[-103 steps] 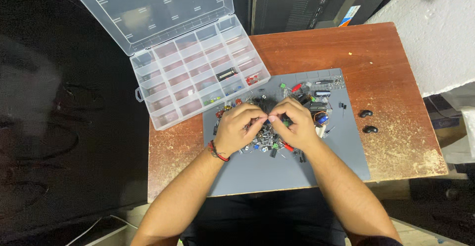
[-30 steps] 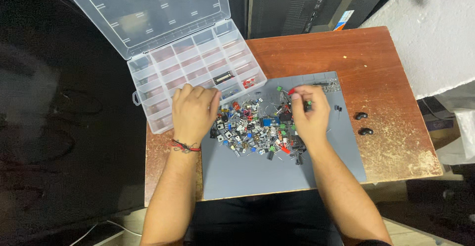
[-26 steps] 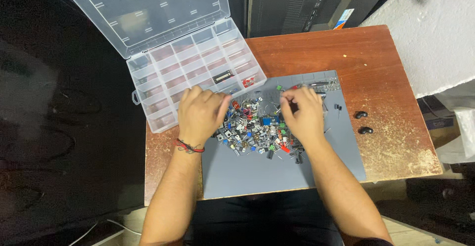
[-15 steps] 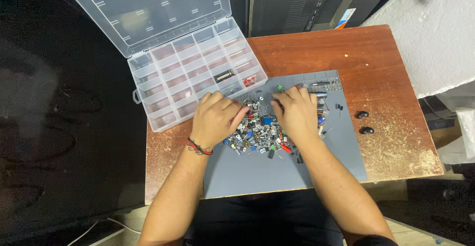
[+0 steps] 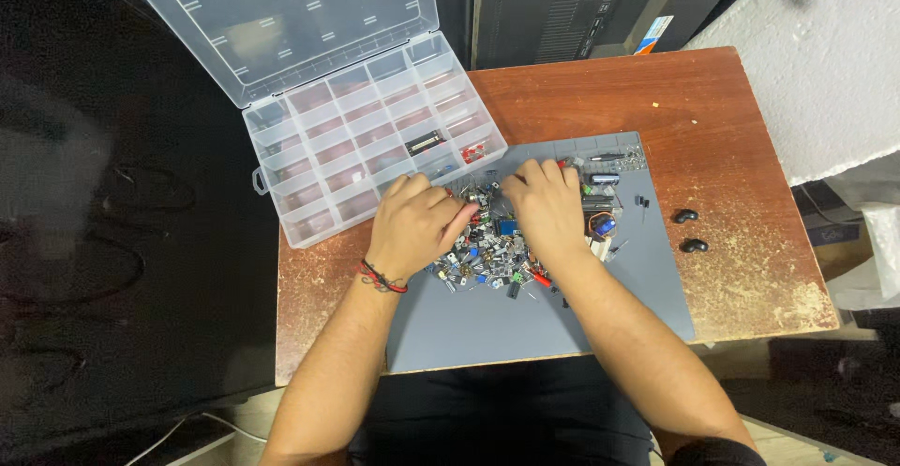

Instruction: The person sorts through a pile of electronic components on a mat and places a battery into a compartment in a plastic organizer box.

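Observation:
A heap of small electronic parts [image 5: 492,250] lies on a grey mat [image 5: 525,325] on a worn wooden table [image 5: 731,147]. My left hand [image 5: 412,225], with a red and black cord at the wrist, rests on the heap's left side, fingers curled into the parts. On the heap's right side sits my right hand [image 5: 546,205], fingers bent down among the parts. Whether either hand grips a part is hidden by the fingers. A clear plastic compartment box [image 5: 366,147] stands open to the upper left, with a few parts in some cells.
The box's clear lid [image 5: 281,16] leans back over the table's far left edge. Two small black pieces [image 5: 689,230] lie on the wood right of the mat. A dark cabinet stands behind the table, a white wall at right, a dark floor at left.
Both hands have moved inward over the heap: the left hand came away from the box toward the middle, and the right hand shifted left and down from the mat's far edge.

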